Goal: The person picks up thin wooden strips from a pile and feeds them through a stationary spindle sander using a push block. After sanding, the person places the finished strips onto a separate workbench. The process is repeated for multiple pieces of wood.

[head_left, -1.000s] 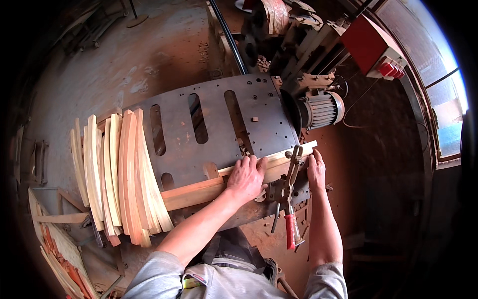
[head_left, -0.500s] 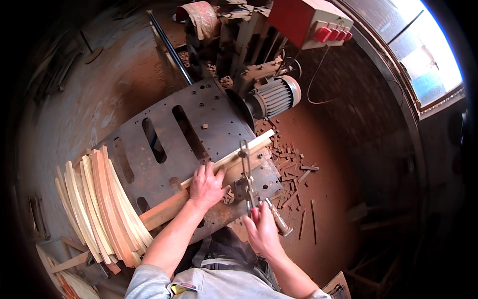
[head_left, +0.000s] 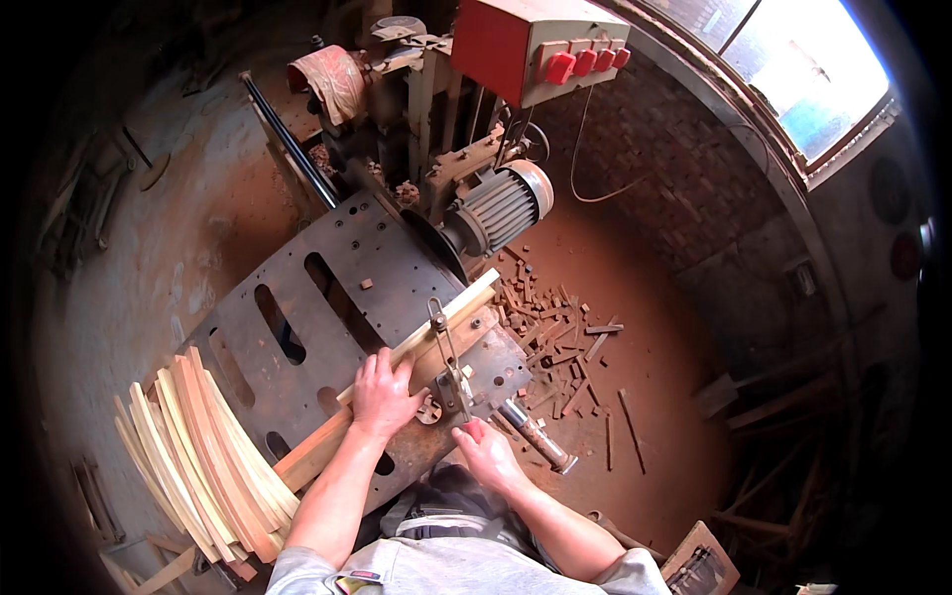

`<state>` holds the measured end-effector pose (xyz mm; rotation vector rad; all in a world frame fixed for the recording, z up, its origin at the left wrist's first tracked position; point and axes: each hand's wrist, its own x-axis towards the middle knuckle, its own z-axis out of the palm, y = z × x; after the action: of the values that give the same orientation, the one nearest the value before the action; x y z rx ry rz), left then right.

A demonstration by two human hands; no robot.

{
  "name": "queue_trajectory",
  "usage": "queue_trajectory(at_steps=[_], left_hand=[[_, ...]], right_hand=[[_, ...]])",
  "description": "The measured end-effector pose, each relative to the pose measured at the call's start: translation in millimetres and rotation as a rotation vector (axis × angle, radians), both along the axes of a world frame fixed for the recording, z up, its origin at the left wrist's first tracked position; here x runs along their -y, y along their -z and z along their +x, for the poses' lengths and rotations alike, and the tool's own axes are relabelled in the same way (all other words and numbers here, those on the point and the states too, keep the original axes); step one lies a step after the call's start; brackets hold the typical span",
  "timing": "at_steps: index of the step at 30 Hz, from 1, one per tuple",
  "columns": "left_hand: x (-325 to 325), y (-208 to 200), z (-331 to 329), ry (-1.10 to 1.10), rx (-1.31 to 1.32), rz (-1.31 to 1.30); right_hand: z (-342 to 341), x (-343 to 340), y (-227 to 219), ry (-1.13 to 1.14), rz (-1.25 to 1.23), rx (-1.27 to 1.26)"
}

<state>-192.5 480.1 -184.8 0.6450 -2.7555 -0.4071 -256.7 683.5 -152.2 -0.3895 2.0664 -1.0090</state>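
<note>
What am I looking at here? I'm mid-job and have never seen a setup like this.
The view comes from a camera on the person's head, looking down; its wide lens bends straight edges. There is no robot, only bare hands. Ahead is a slotted metal table, with a motor beyond. The left hand rests on a pale wood strip, crossed by the arm of a metal clamp. The right hand is closed on the clamp's near end. Curved wood strips lie in a row toward the left.

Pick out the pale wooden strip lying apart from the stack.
The pale strip under the left hand; the other strips are bunched side by side at the left end of the metal table.
</note>
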Motion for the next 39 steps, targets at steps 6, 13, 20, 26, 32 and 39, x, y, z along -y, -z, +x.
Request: queue_trajectory(at_steps=[6,13,20,26,32,39], left_hand=[[2.5,-5.0,-1.6,-0.021,-0.018,-0.031],[4.9,-3.5,0.0,-0.022,-0.047,-0.094],[-0.1,-2.7,-0.7,-0.041,-0.046,-0.071],[-1.8,10.8,-2.5,-0.059,-0.076,-0.109],[-0.2,19.5,-1.9,-0.095,-0.127,-0.166],[-4.3,33.2,-6.1,-0.108,-0.131,-0.248]], right_hand=[[-3.1,4.7,0.9,-0.029,-0.015,-0.005],[-3.6,7.0,3.8,-0.038,-0.053,-0.016],[-4.3,3.7,17.9,-0.047,-0.117,-0.039],[-8.5,3.4,45.3,-0.064,-0.155,-0.065],[-12.4,8.4,51.5,-0.081,-0.172,-0.104],[-19.8,6.4,78.9,-0.098,-0.247,-0.205]])
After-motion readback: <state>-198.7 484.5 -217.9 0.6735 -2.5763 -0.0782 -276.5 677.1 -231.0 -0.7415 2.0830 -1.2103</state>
